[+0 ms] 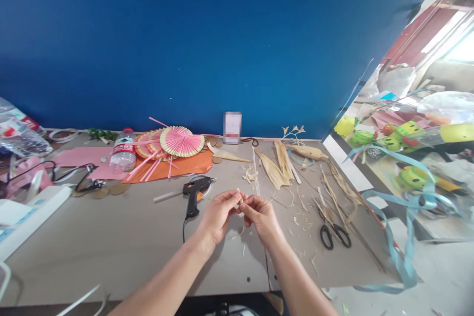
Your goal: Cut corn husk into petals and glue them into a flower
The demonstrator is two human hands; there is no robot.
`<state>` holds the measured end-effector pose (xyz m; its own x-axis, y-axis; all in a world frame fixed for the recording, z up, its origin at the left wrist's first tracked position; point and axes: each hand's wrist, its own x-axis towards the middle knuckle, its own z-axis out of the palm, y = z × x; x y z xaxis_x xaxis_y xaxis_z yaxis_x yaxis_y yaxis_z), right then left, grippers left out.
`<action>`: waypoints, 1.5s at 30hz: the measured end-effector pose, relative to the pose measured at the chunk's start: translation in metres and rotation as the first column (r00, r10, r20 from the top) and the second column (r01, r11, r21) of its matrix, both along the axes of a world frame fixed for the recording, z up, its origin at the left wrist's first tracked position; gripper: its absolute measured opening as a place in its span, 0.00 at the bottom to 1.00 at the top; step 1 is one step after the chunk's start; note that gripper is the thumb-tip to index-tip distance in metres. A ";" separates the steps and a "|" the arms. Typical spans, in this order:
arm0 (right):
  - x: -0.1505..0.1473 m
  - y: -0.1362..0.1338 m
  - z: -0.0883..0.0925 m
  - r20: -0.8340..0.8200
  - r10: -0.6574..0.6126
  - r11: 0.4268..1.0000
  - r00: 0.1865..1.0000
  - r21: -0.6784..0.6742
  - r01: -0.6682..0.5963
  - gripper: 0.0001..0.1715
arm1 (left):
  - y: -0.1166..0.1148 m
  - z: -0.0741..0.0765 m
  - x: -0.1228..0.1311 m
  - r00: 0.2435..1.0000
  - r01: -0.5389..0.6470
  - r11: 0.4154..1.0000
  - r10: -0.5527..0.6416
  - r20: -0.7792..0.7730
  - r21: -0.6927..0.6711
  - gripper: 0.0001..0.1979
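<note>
Both hands meet over the middle of the table, fingertips pinched around a small pale strip of dried husk (239, 197). My left hand (221, 213) grips it from the left, and my right hand (261, 215) holds it from the right; the fingers cover most of the strip. Just left of my left hand lies a black hot glue gun (192, 196) with a clear glue stick (168, 197) in its back. Beyond my right hand are dried corn husks (276, 170) and a curled husk scrap (250, 174). Black-handled scissors (335, 236) rest farther right among husk strips.
Pink and green paper fans (182, 140) lie on orange paper (205, 162) beside a water bottle (124, 152). A white power strip (35, 219) is at the left. Light blue ribbon (409, 237) hangs over the right edge. A blue panel (237, 49) stands behind.
</note>
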<state>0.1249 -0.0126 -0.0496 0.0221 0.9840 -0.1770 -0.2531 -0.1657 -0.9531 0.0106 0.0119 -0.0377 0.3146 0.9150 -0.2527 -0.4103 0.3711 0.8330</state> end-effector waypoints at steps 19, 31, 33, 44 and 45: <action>0.024 0.023 -0.012 0.680 0.054 0.981 0.731 0.101 -0.167 0.08 | 0.008 0.002 -0.014 0.979 -0.189 0.981 0.184 -0.092 -0.046 0.15; 0.048 0.109 -0.007 0.947 -0.170 0.963 0.271 0.218 -0.156 0.15 | 0.005 0.005 -0.014 0.966 -0.061 0.997 0.069 -0.250 0.039 0.16; 0.043 0.115 -0.009 0.965 -0.134 0.965 0.224 0.178 -0.192 0.14 | 0.005 0.004 -0.012 0.960 -0.039 0.997 0.057 -0.274 0.070 0.16; 0.043 0.088 0.046 0.959 0.042 0.907 0.281 0.082 -0.413 0.09 | 0.020 0.007 -0.022 0.879 0.090 0.925 0.100 -0.467 0.368 0.27; 0.044 0.082 0.052 0.949 0.069 0.893 0.307 0.078 -0.444 0.09 | 0.020 0.007 -0.023 0.872 0.123 0.917 0.083 -0.482 0.379 0.28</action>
